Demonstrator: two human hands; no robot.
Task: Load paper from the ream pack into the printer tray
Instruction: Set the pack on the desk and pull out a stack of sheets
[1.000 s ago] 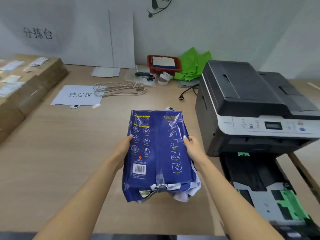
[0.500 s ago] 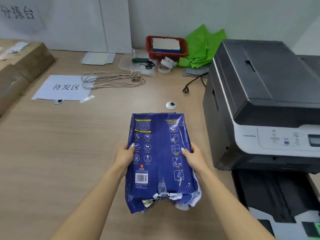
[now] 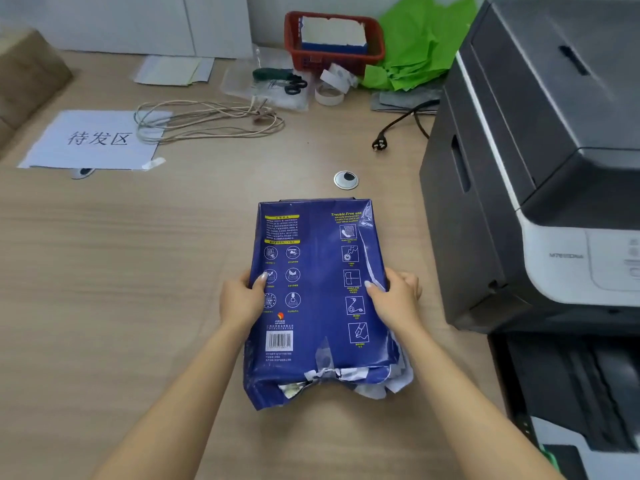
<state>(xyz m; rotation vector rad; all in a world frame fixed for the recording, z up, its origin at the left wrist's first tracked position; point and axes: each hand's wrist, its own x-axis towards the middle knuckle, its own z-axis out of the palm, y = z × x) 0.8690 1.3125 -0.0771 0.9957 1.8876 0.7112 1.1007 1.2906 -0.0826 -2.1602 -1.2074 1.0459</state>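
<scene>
A dark blue ream pack [image 3: 318, 292] sits in the middle of the wooden table [image 3: 121, 289], printed side up, its near end torn open with crumpled wrapper showing. My left hand [image 3: 242, 299] grips its left edge and my right hand [image 3: 394, 299] grips its right edge, thumbs on top. At the right stands the grey and white printer [image 3: 536, 168]. Its pulled-out paper tray [image 3: 568, 403] reaches toward me at the lower right, partly cut off by the frame edge.
A black power plug [image 3: 381, 143] and a round cable grommet [image 3: 345, 179] lie behind the pack. Farther back are a coiled cord [image 3: 207, 119], a paper sign [image 3: 93, 140], scissors [image 3: 291, 85], tape rolls [image 3: 329, 95], a red basket [image 3: 332, 43], green paper [image 3: 415, 53] and a cardboard box [image 3: 27, 74].
The view has closed in and swung left, so the printer and its tray sit farther right. The pack has come lower and closer to the table. Both hands hold it as before.
</scene>
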